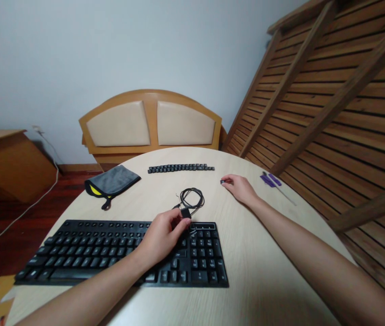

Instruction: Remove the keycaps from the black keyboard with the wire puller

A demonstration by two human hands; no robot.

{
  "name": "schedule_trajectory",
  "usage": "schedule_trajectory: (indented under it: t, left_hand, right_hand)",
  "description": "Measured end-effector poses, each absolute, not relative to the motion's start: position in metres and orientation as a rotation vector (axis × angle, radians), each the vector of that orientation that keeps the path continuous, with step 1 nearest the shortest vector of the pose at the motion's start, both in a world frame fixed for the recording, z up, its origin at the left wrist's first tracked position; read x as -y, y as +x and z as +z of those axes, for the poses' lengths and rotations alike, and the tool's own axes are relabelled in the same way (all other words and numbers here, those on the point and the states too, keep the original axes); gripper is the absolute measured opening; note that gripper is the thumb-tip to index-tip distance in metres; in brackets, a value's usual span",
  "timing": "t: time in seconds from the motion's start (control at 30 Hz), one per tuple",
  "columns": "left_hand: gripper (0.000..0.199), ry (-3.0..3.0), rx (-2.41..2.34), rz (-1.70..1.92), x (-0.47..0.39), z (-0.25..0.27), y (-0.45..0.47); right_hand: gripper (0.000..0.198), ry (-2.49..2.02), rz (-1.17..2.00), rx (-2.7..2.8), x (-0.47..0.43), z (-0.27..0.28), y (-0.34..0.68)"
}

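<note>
My left hand [163, 231] is closed on a keycap puller [186, 213] with a black block and thin wire prongs. It hovers over the right part of a black keyboard [104, 273], whose cable [203, 199] lies coiled behind it. Some keys in the top rows look bare of caps. My right hand [241, 188] pinches a small dark keycap [222, 181] at the table's far right. To its left, loose black keycaps [178, 168] stand lined up in rows.
The round wooden table [256, 280] also bears a grey pouch [116, 179] with yellow lining at the left. Purple pieces [267, 179] and a thin brush-like stick [285, 195] lie near the right edge. Wooden slats [348, 113] lean at the right; a headboard [153, 117] stands behind.
</note>
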State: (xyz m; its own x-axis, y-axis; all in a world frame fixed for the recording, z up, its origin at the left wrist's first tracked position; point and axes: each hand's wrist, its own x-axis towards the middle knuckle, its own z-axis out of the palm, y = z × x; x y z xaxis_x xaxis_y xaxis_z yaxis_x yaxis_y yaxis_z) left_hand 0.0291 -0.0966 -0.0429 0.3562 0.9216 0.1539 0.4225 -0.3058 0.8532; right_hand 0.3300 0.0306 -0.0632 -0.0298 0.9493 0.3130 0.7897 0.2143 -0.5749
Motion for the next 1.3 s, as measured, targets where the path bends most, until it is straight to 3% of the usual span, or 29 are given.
schedule_trajectory:
  t: [0.33, 0.87, 1.3]
  left_hand:
    - [0.031, 1.887, -1.235, 0.797, 0.097, -0.040, 0.029]
    - [0.031, 1.876, -1.237, 0.794, 0.099, -0.039, 0.031]
    - [0.031, 1.882, -1.196, 0.806, 0.097, -0.041, 0.030]
  right_hand:
    - [0.020, -1.839, 0.121, 1.637, -0.100, -0.077, 0.324]
    - [0.024, -1.703, 0.114, 1.676, -0.116, -0.093, 0.326]
    - [0.043, -1.744, 0.169, 1.681, -0.110, -0.089, 0.326]
